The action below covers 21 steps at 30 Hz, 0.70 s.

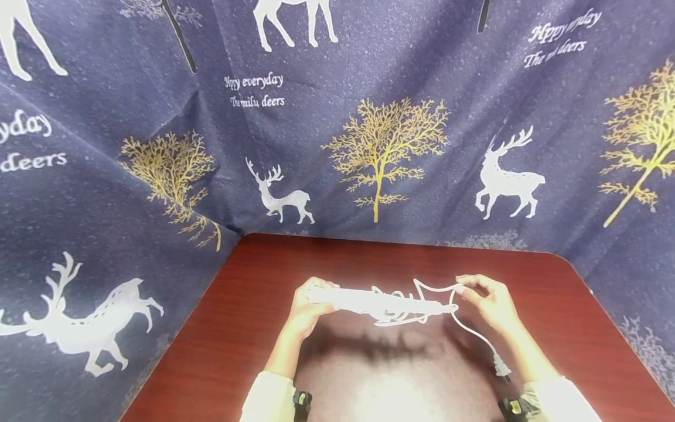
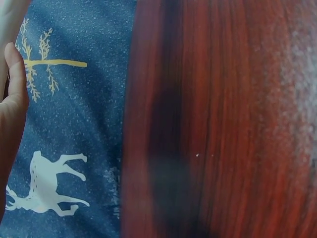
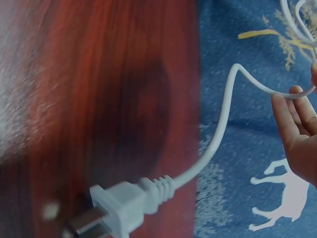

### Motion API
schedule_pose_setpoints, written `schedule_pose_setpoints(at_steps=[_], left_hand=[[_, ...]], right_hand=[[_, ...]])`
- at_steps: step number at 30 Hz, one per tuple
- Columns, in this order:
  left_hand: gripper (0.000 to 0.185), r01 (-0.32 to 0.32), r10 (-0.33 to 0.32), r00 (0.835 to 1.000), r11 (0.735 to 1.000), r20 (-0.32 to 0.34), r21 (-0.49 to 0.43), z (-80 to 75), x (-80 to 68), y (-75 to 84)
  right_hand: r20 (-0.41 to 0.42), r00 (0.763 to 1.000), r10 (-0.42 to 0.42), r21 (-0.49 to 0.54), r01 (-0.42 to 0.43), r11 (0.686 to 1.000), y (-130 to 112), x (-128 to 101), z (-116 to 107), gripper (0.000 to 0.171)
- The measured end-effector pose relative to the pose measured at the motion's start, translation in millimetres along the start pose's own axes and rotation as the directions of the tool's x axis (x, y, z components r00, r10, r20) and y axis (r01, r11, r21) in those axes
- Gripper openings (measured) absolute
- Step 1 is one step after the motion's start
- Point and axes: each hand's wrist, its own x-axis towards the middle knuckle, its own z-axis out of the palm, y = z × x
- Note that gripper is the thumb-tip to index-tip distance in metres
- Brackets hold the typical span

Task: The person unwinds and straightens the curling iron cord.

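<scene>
A long white power strip (image 1: 369,300) is held level above the red-brown table (image 1: 253,328). My left hand (image 1: 310,305) grips its left end with curled fingers; the left wrist view shows only the palm's edge (image 2: 12,99). My right hand (image 1: 482,299) pinches the strip's white cord (image 1: 429,290) near the right end, where loose loops hang around the strip. The cord (image 3: 223,124) runs down past my right fingers (image 3: 294,119) to a white two-pin plug (image 3: 116,203), which hangs near my right wrist (image 1: 498,366).
Dark blue cloth printed with white deer and gold trees (image 1: 379,146) walls the table on the back and both sides. The table's rounded far right corner (image 1: 559,258) and its left edge (image 1: 211,287) meet the cloth. Dark shadows lie on the wood under the strip.
</scene>
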Motion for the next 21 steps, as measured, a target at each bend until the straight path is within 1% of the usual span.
schedule_pose_setpoints(at_steps=[1,3,7,9,12,14,17,21], left_hand=[[0.037,0.002,-0.002,1.000,1.000,-0.001,0.001,-0.1,-0.1,0.5],[0.036,0.005,-0.005,1.000,1.000,-0.002,0.003,0.1,-0.2,2.2],[0.034,0.002,-0.003,1.000,1.000,-0.006,-0.002,1.4,-1.6,7.5],[0.034,-0.002,0.002,1.000,1.000,-0.010,-0.010,1.8,-2.5,10.1],[0.037,-0.007,0.006,1.000,1.000,-0.021,-0.023,-0.4,-3.2,9.5],[0.039,-0.007,0.006,0.999,1.000,-0.033,-0.028,-3.3,-3.1,6.6],[0.041,-0.013,0.011,0.998,1.000,-0.060,-0.027,-8.0,-2.6,1.5],[0.041,-0.035,0.034,0.996,0.999,-0.081,-0.013,-11.0,-2.7,-1.6]], right_hand=[[-0.006,1.000,-0.014,-0.010,0.014,1.000,-5,0,1,0.018],[-0.023,0.999,-0.035,0.004,0.035,0.999,-16,0,2,0.018],[-0.037,0.996,-0.082,0.082,0.085,0.993,-32,-1,1,0.020],[-0.027,0.993,-0.117,0.127,0.119,0.985,-33,-1,-1,0.021],[-0.005,0.987,-0.162,0.155,0.161,0.975,-30,-1,-5,0.022],[0.006,0.984,-0.177,0.153,0.174,0.973,-27,-1,-7,0.022],[0.012,0.985,-0.172,0.139,0.168,0.976,-29,-3,-9,0.021],[0.019,0.986,-0.167,0.091,0.165,0.982,-41,-8,-9,0.019]])
